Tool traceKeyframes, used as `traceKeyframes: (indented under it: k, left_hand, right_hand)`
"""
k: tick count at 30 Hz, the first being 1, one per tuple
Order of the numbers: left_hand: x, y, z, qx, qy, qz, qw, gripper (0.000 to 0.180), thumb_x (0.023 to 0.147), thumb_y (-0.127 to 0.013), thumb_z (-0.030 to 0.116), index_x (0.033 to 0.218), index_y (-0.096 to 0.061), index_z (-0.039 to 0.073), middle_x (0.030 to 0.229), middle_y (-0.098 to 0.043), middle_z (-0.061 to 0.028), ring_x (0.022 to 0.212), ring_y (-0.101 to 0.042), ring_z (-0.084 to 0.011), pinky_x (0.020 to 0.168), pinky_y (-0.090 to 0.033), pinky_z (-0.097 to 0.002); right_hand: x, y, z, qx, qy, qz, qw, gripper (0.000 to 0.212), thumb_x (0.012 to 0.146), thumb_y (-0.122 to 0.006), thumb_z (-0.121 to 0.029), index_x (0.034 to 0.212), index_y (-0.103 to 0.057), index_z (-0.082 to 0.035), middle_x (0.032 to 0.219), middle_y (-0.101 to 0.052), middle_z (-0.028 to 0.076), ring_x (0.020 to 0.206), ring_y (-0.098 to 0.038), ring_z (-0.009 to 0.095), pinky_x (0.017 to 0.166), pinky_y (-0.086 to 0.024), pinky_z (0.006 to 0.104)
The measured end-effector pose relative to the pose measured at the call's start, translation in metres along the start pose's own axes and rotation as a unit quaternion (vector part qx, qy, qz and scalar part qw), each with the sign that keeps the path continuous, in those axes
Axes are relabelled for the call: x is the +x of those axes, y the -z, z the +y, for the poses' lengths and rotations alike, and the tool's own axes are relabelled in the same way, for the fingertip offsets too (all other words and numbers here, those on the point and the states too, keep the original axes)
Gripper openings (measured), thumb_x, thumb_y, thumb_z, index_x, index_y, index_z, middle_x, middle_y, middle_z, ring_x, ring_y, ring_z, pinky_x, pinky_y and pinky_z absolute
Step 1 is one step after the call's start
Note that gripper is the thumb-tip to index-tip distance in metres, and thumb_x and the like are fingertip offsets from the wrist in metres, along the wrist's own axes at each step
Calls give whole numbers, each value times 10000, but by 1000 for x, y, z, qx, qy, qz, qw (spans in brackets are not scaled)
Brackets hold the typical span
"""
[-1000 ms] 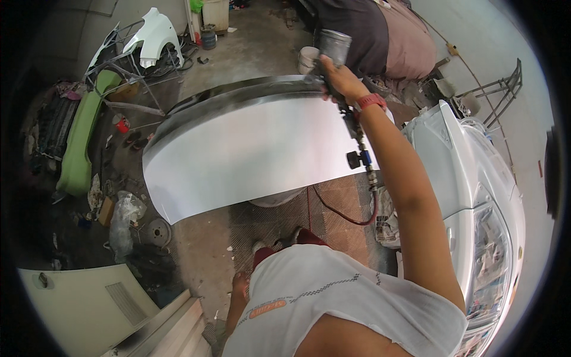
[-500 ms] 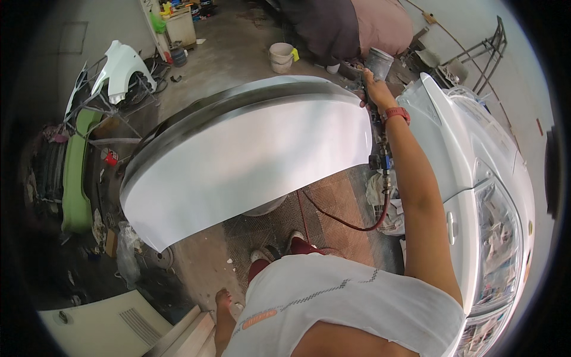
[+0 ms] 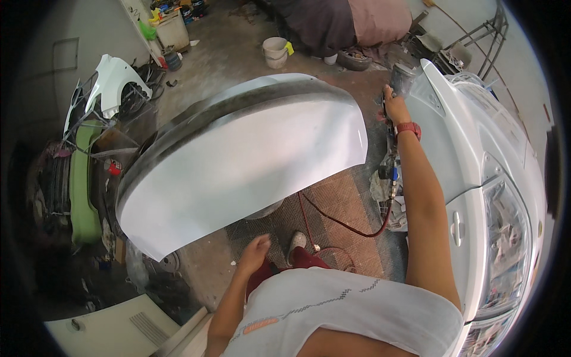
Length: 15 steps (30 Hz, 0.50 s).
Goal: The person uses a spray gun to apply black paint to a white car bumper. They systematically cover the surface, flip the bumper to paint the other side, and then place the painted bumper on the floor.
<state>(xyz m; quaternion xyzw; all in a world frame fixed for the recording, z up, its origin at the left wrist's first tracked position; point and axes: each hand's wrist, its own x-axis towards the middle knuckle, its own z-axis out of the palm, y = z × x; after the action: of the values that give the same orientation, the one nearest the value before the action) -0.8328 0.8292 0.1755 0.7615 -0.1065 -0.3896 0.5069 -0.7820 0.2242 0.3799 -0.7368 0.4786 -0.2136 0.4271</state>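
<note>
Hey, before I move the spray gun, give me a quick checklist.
1. Spray gun gripped in right hand: ok.
2. Its fill level: cannot tell.
3. Left hand off the panel: ok.
4. Red hose well away from the shoe: not ok, it runs close beside it.
5. Gap between gun and white car: cannot tell, they overlap in view.
6. Panel one even shade: not ok, a dark band curves along its far part.

At the view centre, the curved panel (image 3: 256, 172) is smooth; its white face has a soft sheen, its dark band (image 3: 273, 95) looks matt. At 2 o'clock, the spray gun (image 3: 391, 138) looks metallic, its cup (image 3: 402, 76) dull. At 3 o'clock, the car body (image 3: 455, 143) is smooth, glossy. At 12 o'clock: bucket (image 3: 275, 55), dull plastic in appearance. At 5 o'clock: shirt (image 3: 357, 297), matt cloth.
</note>
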Motion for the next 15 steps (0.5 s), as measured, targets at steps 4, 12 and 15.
traceKeyframes:
  k: [4, 12, 15]
  left_hand:
    - [34, -23, 125, 7, -169, -101, 980, 425, 1105, -593, 262, 1448, -605, 12, 1385, -691, -175, 1292, -662, -262, 1104, -505, -376]
    - [78, -24, 241, -260, -203, -206, 921, 440, 1140, -525, 327, 1457, -576, 26, 1295, -709, -83, 1187, -671, -184, 1023, -520, -340]
    - [63, 17, 232, -333, -189, -193, 903, 355, 1136, -540, 305, 1374, -621, 54, 1216, -722, -30, 1084, -678, -134, 957, -516, -305]
  right_hand:
    - [-48, -16, -17, -20, 53, -44, 997, 712, 1066, -484, -639, 1003, -678, 44, 651, -628, 86, 529, -695, 231, 438, -503, 357]
    - [-217, -109, -130, 81, 96, -189, 974, 646, 1068, -476, -662, 1048, -637, -37, 668, -621, 34, 497, -626, 142, 407, -440, 273]
    - [-277, -150, -169, 66, 114, -242, 961, 604, 1089, -461, -618, 1035, -624, -39, 680, -627, 38, 517, -647, 145, 421, -461, 276]
